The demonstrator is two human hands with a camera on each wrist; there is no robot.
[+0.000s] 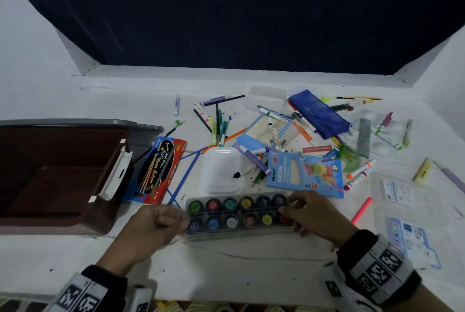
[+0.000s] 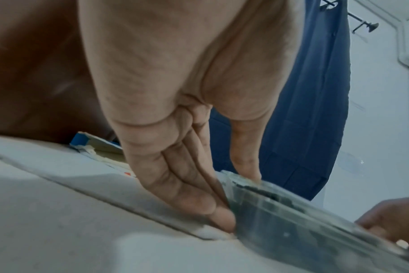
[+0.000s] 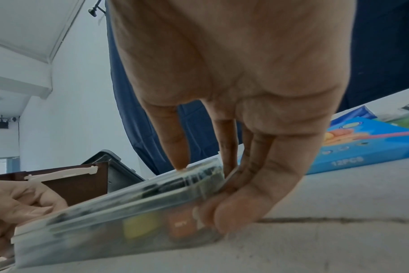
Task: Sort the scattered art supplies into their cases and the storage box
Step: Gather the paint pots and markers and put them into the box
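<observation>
A clear plastic paint case with two rows of colour pots lies near the table's front edge. My left hand grips its left end, fingers against the side and thumb on the lid. My right hand grips the right end, thumb on top and fingers curled round the edge. The brown storage box stands open at the left with a white latch. Markers, pencils and brushes lie scattered beyond the case.
A red watercolour brush pack, a white lidded tub, a blue neon-pencil box and a blue pencil pouch lie behind the paint case. A pink pen and paper labels sit at the right.
</observation>
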